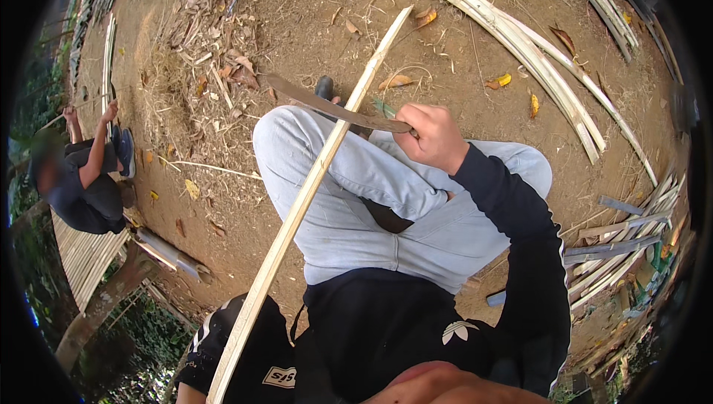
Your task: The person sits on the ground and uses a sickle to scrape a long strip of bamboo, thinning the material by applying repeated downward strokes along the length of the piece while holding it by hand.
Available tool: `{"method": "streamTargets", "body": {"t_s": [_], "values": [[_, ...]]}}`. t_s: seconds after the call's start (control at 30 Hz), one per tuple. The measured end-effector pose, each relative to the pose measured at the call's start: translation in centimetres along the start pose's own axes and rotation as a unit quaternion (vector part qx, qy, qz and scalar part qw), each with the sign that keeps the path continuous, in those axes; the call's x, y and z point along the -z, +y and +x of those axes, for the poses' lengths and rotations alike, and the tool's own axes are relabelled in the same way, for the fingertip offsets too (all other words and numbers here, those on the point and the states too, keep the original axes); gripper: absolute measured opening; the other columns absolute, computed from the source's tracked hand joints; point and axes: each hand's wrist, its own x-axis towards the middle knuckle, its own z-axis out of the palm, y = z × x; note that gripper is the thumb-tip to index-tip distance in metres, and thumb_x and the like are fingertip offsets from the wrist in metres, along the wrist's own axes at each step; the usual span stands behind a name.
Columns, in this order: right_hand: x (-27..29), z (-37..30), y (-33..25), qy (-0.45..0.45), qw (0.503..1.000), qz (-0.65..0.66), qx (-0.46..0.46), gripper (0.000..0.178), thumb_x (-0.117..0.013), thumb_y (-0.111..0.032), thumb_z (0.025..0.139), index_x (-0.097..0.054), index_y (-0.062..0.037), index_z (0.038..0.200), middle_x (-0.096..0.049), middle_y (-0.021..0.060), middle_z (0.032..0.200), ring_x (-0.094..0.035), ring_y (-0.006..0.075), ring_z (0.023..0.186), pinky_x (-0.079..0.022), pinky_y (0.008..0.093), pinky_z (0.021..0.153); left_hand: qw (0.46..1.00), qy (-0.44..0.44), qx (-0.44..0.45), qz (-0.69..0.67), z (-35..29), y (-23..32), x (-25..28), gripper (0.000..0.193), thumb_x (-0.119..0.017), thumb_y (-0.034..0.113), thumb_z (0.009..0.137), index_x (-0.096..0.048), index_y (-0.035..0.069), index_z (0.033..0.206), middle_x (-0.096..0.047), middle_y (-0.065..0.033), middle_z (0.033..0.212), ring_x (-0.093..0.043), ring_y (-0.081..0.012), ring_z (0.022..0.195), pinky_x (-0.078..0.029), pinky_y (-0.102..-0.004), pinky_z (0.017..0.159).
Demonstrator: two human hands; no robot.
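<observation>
My right hand (pixel 433 135) is closed around the handle of a long machete (pixel 304 98). Its brown, worn blade points left and lies across a pale bamboo strip (pixel 297 211). That strip slants from the lower left, past my left arm, over my raised knee to bare ground beyond my feet. Whether the edge bites into the bamboo cannot be seen. My left sleeve (pixel 226 330) shows at the lower left, but the left hand is outside the picture. I sit in light blue jeans (pixel 356 174) with my legs folded.
Long split bamboo strips (pixel 512 33) curve across the ground at the far right. More bamboo pieces (pixel 624 248) are heaped at the right. Shavings and dry leaves (pixel 215 62) litter the far left. Another person (pixel 85 174) crouches at the left, holding a strip, near a slatted bamboo panel (pixel 82 255).
</observation>
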Motion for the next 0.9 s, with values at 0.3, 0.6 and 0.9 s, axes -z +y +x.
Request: {"method": "streamTargets", "body": {"t_s": [0.3, 0.6, 0.9], "values": [[-0.4, -0.8, -0.6, 0.005, 1.000, 0.023, 0.011, 0.013, -0.065, -0.018, 0.078, -0.056, -0.0090, 0.074, -0.056, 0.0068, 0.062, -0.058, 0.0256, 0.054, -0.046, 0.0361, 0.048, 1.000, 0.001, 0.005, -0.001, 0.2, -0.6, -0.2, 0.030, -0.043, 0.019, 0.095, -0.042, 0.013, 0.066, -0.042, 0.0026, 0.055, -0.039, -0.0081, 0.044, -0.024, -0.0258, 0.040], [0.9, -1.0, -2.4, -0.036, 0.998, 0.050, 0.007, 0.014, -0.064, -0.019, 0.081, -0.057, -0.0083, 0.076, -0.057, 0.0079, 0.063, -0.060, 0.0289, 0.057, -0.046, 0.0400, 0.050, 1.000, 0.010, 0.009, -0.025, -0.3, -0.7, 0.5, 0.029, -0.045, 0.017, 0.094, -0.042, 0.012, 0.066, -0.042, 0.0025, 0.055, -0.039, -0.0081, 0.044, -0.024, -0.0258, 0.040], [1.6, -0.4, -2.7, -0.055, 0.996, 0.061, 0.020, 0.013, -0.062, -0.020, 0.083, -0.057, -0.0093, 0.076, -0.056, 0.0099, 0.060, -0.060, 0.0299, 0.057, -0.046, 0.0402, 0.050, 1.000, 0.012, 0.022, -0.005, 0.3, -0.6, -0.2, 0.028, -0.046, 0.015, 0.093, -0.042, 0.012, 0.066, -0.042, 0.0023, 0.055, -0.039, -0.0082, 0.044, -0.024, -0.0259, 0.040]]}}
